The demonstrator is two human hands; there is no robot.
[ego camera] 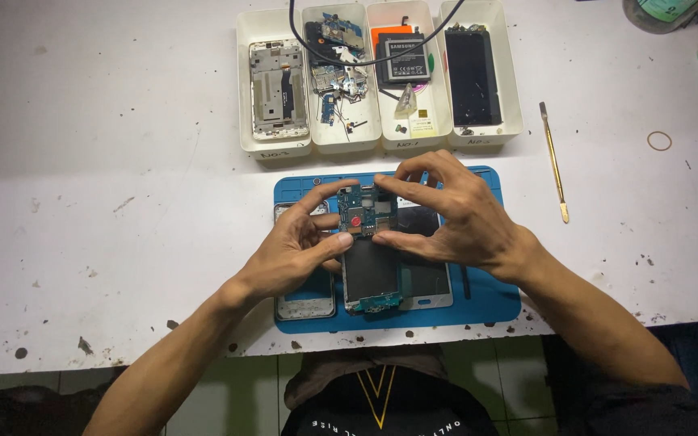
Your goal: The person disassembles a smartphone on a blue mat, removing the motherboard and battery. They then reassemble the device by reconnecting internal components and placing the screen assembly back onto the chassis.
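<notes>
Between both hands [300,250] [454,214], phone frame [372,266] lengthwise

Under the left hand [296,250] and right hand [454,218], parts of the opened phone [369,274] and white frame [304,305] stay hidden.

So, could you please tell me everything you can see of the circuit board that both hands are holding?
The circuit board is a small, roughly rectangular blue-green board studded with metal shields and tiny components, with a round red part near its left side. It is held flat over the upper end of an opened phone body that lies on a blue work mat. The left hand pinches its left edge with thumb and forefinger; the right hand grips its top and right edges. Its underside is hidden.
</notes>
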